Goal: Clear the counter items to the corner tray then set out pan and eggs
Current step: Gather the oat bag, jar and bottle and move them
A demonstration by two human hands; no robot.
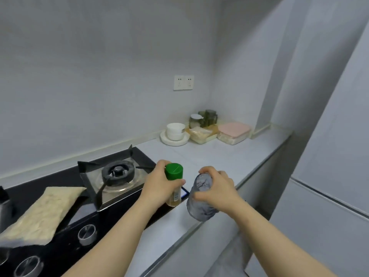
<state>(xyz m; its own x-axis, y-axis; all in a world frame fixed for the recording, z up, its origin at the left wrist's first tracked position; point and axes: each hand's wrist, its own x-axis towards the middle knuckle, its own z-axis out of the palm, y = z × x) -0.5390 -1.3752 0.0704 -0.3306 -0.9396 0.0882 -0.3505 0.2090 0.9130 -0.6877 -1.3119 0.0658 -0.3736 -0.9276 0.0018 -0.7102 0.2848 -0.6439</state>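
Left grip [157, 186] is wrapped round the spice jar [173, 172], right grip [219, 190] clamped on the glass [199, 185], both over the desk [219, 156], well short of the corner tray [214, 128]. Glass looks slick and breakable imo, hold mid-body. Jar's probably light, grab below the cap.

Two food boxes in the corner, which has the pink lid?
The right-hand box, at the cluster's right end. The box left of it, next to the white bowl, is clear with beige contents.
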